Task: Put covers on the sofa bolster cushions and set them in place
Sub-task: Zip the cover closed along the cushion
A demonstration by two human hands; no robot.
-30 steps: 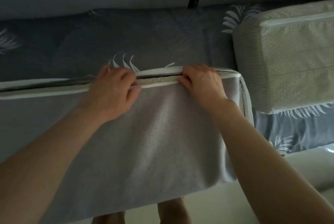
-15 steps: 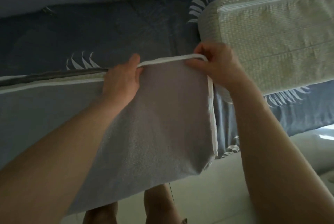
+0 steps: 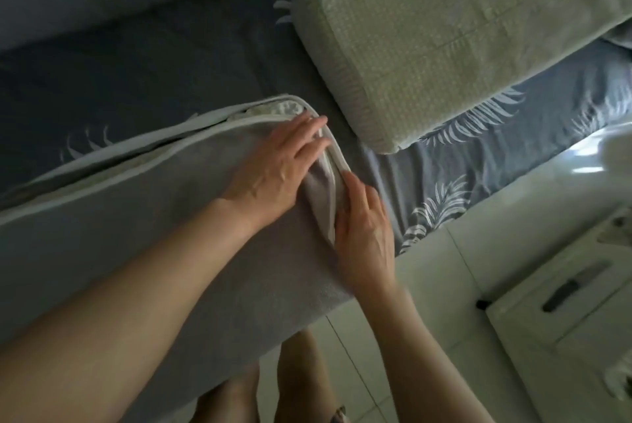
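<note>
Now that both hands have slid off the long open seam and come round to the end of the cushion, the work is on the corner at the middle of the frame. The left hand [image 3: 277, 169] lies flat on the grey cover [image 3: 164, 224], fingers [image 3: 307, 130] straight and slightly spread, pressing the fabric down at the white piped edge [image 3: 337, 156]. The right hand [image 3: 367, 231] sits just beside it on the end face, its fingers against the piping; whether they pinch it or only push, I cannot tell. A second ago the cover was being drawn over this end, and now it looks seated, though the seam running to the left of the frame is open, pale filling [image 3: 280, 108] showing at the top corner. So this one, lying across the front of the sofa seat [image 3: 171, 57], needs closing. The second cushion [image 3: 444, 29], bare and greenish, waits at upper right, untouched.
</note>
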